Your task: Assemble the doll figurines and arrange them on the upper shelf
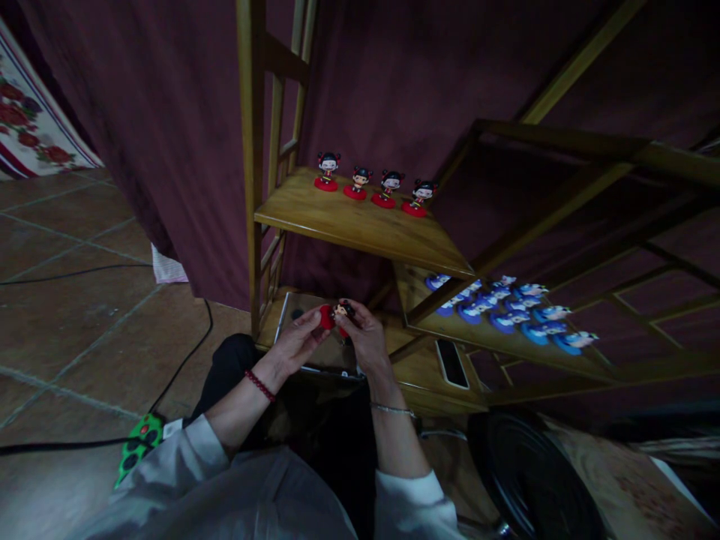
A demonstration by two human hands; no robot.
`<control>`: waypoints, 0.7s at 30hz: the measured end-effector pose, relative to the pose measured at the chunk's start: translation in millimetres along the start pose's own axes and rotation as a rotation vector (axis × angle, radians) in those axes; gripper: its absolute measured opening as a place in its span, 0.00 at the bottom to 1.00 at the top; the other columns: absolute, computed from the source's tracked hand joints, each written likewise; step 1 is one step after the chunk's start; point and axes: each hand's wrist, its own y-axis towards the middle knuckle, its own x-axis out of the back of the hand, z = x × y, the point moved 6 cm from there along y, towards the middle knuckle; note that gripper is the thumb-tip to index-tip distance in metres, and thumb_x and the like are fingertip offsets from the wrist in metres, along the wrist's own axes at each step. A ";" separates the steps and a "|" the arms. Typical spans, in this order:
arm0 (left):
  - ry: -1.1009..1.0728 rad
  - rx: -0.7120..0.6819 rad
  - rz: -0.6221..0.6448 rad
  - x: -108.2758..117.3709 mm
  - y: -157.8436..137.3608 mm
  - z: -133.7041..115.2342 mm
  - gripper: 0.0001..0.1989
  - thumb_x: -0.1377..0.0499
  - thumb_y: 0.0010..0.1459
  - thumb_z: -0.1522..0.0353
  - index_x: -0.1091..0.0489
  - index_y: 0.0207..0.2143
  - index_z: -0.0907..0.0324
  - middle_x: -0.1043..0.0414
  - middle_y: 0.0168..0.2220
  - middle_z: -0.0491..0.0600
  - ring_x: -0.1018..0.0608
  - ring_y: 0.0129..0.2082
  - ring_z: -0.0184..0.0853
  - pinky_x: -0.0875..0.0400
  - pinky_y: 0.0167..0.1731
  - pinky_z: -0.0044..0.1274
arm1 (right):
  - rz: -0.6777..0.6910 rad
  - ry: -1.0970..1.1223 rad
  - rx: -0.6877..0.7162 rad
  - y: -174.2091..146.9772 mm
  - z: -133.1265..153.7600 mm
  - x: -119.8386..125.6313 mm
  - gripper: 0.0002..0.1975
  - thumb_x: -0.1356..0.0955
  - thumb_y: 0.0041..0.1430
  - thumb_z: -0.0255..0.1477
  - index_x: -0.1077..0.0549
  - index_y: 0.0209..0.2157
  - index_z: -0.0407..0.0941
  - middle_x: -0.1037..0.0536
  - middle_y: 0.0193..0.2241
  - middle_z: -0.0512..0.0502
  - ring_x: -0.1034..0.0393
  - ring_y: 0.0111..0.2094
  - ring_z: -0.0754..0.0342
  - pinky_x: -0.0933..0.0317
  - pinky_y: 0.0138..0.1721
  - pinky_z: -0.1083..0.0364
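Both hands meet over a box on the low shelf, holding a small black-haired figurine [340, 309] with a round red base. My left hand [300, 339], with a red bead bracelet on its wrist, pinches the red base [326, 317]. My right hand [364, 337] closes round the figurine's body and head, partly hiding it. Above the hands, several similar figurines [389, 187] on red bases stand in a row on the wooden shelf [360, 229].
Several blue and white figurines [509, 315] crowd a shelf at the right. A phone [451, 363] lies on the lower board. A green power strip [138, 442] with cables is on the tiled floor at the left. A black round stool seat [534, 472] is at lower right.
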 end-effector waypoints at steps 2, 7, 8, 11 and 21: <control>0.001 0.002 -0.008 0.4 0.3 0.1 0.10 0.38 0.50 0.74 0.27 0.37 0.62 0.24 0.35 0.48 0.24 0.34 0.28 0.31 0.34 0.19 | 0.002 0.004 0.002 0.3 -0.4 -0.1 0.20 0.26 0.39 0.32 0.26 0.38 0.46 0.22 0.32 0.50 0.29 0.34 0.56 0.35 0.41 0.53; -0.005 0.009 -0.029 -0.8 -0.3 -0.7 0.08 0.37 0.50 0.74 0.26 0.36 0.63 0.24 0.34 0.48 0.24 0.33 0.28 0.31 0.33 0.20 | 0.000 -0.030 0.029 0.4 1.6 0.1 0.21 0.26 0.38 0.33 0.26 0.38 0.46 0.22 0.33 0.50 0.28 0.34 0.55 0.34 0.42 0.52; -0.007 0.010 -0.034 -1.1 -0.6 -0.8 0.08 0.37 0.50 0.74 0.26 0.35 0.63 0.24 0.34 0.48 0.24 0.33 0.28 0.31 0.32 0.20 | 0.000 -0.041 0.036 0.3 2.3 0.2 0.20 0.26 0.38 0.33 0.26 0.38 0.46 0.22 0.33 0.49 0.28 0.35 0.54 0.34 0.42 0.52; -0.008 0.013 -0.050 -1.3 -1.3 -1.0 0.07 0.37 0.49 0.74 0.27 0.34 0.63 0.24 0.33 0.48 0.24 0.32 0.28 0.31 0.32 0.20 | 0.006 -0.061 0.042 0.0 3.7 0.6 0.20 0.26 0.38 0.33 0.26 0.38 0.46 0.21 0.34 0.49 0.28 0.35 0.54 0.34 0.43 0.52; 0.020 0.006 -0.073 -1.0 -2.3 -1.9 0.04 0.37 0.49 0.73 0.27 0.30 0.64 0.24 0.32 0.48 0.24 0.31 0.28 0.30 0.30 0.19 | 0.069 -0.072 0.047 -0.9 2.5 0.8 0.20 0.27 0.41 0.33 0.26 0.40 0.47 0.22 0.36 0.49 0.29 0.36 0.55 0.35 0.42 0.54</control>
